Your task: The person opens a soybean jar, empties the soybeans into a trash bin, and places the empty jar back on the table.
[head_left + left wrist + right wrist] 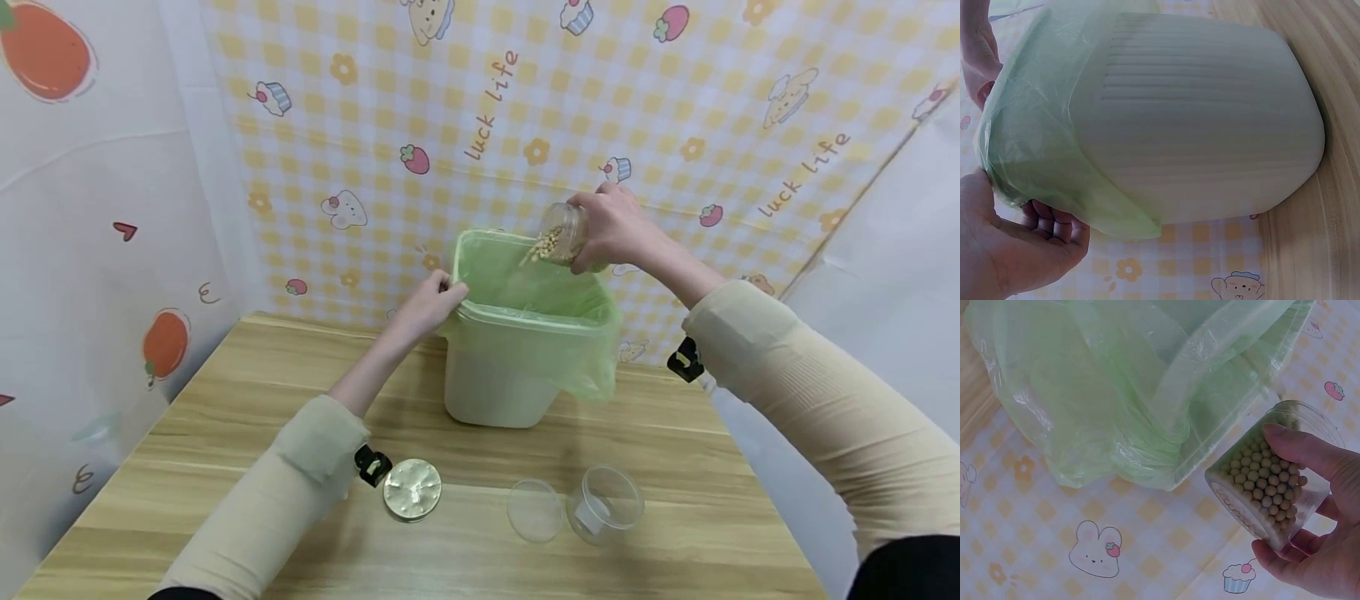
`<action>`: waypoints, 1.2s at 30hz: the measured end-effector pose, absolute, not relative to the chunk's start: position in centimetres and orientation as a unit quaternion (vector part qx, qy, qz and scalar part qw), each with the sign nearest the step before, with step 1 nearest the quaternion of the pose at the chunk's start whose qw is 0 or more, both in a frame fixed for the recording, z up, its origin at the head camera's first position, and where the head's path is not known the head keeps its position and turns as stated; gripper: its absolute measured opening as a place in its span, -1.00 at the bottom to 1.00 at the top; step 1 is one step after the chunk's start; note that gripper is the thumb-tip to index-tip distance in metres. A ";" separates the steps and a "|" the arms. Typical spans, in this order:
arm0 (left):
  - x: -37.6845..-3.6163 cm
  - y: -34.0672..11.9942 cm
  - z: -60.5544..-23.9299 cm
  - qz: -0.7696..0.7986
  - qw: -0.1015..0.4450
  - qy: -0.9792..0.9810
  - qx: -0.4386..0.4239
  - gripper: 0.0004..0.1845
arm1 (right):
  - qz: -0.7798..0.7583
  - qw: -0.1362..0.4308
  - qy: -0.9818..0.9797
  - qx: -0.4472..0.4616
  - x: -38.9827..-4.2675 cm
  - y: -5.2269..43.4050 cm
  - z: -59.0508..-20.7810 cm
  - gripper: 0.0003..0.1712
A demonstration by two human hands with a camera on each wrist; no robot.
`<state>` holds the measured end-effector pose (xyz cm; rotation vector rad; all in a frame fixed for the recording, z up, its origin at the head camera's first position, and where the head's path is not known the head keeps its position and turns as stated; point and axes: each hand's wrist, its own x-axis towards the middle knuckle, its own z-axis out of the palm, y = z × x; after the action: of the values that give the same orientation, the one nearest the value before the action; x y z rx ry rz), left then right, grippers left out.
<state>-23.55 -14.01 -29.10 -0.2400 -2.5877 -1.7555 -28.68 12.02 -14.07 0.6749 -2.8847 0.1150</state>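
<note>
A white bin [495,375] lined with a green plastic bag [540,287] stands at the back of the wooden table [225,433]. My left hand [431,304] grips the bin's left rim and bag edge [1016,181]. My right hand [618,229] holds a clear jar of small beige beans [558,237] tilted mouth-down over the bin's opening, with beans at the jar's mouth. In the right wrist view the fingers [1310,450] wrap the jar [1272,481] beside the bag [1116,387].
Near the table's front edge lie a round metallic lid [412,490], a clear flat lid [534,510] and an empty clear jar [606,502] on its side. A patterned cloth backdrop [525,108] hangs right behind the bin.
</note>
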 end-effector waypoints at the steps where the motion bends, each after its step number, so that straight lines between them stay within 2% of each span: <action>1: -23.5 -14.0 -29.1 -0.559 0.002 -0.826 -0.076 -0.65 | 0.038 0.088 -0.969 0.226 -28.7 12.0 -14.1 0.06; 36: -24.0 -13.9 -29.2 -0.568 0.005 -0.819 -0.077 -0.64 | 0.014 0.091 -0.972 0.215 -28.7 11.4 -13.9 0.13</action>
<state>-23.97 -13.93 -29.19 -0.2406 -2.5661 -1.7795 -28.67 11.41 -13.88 0.6380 -2.8898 0.0402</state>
